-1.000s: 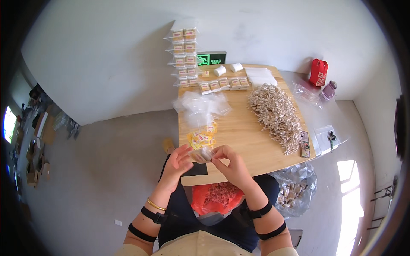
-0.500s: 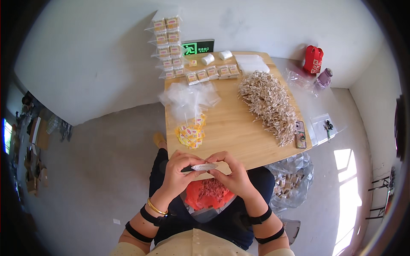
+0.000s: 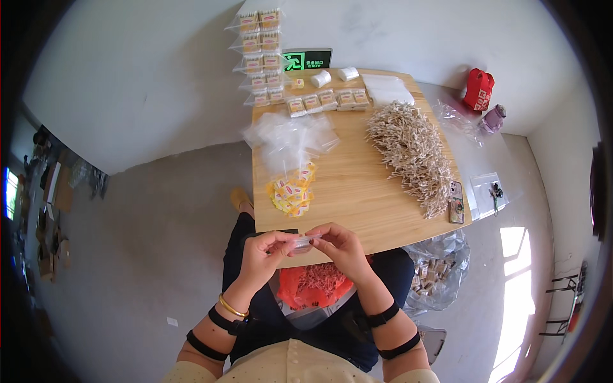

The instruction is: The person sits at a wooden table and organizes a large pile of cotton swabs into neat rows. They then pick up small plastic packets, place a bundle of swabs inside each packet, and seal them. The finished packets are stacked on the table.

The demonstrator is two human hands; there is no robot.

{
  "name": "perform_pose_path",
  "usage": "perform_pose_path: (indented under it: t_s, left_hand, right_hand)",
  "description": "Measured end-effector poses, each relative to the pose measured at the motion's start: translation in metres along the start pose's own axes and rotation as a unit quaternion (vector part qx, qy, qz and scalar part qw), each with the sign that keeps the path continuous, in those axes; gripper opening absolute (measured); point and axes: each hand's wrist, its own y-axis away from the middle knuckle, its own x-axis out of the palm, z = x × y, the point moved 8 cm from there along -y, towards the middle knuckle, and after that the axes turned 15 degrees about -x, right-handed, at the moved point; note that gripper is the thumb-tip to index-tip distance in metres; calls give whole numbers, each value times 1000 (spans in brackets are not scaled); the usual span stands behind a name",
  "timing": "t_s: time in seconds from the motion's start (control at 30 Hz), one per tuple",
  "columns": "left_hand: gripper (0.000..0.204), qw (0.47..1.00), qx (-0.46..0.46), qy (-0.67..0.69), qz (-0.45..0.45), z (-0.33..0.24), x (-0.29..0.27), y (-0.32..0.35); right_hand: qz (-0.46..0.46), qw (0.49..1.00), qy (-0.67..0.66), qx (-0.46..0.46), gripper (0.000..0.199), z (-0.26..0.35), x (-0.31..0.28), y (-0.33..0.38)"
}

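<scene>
Just over the table's front edge, my left hand (image 3: 263, 255) and my right hand (image 3: 343, 250) pinch a small clear plastic packet (image 3: 302, 244) between them. Thumbs and fingertips grip its two ends; whitish contents show through, probably cotton swabs. A dark flat object (image 3: 276, 232) lies at the table edge behind my left hand, partly covered by it. Beyond the hands, yellow printed cards (image 3: 292, 195) lie in a loose heap. Clear empty plastic bags (image 3: 287, 140) are spread behind those cards. To the right is a large pile of loose cotton swabs (image 3: 408, 156).
Filled swab packs (image 3: 319, 102) line the back of the wooden table (image 3: 345, 191), beside a tall stack of packs (image 3: 262, 62). A phone (image 3: 456, 203) sits at the right edge. Below are a red bag (image 3: 305, 292) between my legs and a clear sack (image 3: 444, 274) of packs.
Both hands have turned the packet, and its long, swab-tipped side no longer faces up. More of the dark object shows behind my left hand. The whole view has shifted slightly.
</scene>
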Motion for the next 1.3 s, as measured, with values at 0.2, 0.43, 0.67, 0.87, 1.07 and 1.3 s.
perform_pose_path:
  t_s: [0.2, 0.43, 0.67, 0.87, 1.07, 1.3]
  left_hand:
    - [14, 1000, -8, 0, -27, 11, -13, -9]
    - [13, 994, -76, 72, -19, 52, -30, -23]
    - [13, 992, -88, 90, 15, 52, -34, -21]
    - [12, 993, -76, 91, 12, 48, -34, -18]
    - [9, 994, -46, 95, -9, 44, -29, -17]
    - [6, 997, -21, -64, -41, 24, -27, -18]
  right_hand:
    - [-2, 996, 81, -36, 8, -11, 0, -12]
    - [-1, 978, 176, -114, 8, -12, 13, -25]
    - [14, 978, 179, -108, 8, -12, 15, -26]
    - [27, 977, 177, -112, 5, -7, 16, -27]
    - [40, 970, 204, -125, 4, -5, 22, -30]
    - [49, 968, 219, -117, 5, -7, 28, -29]
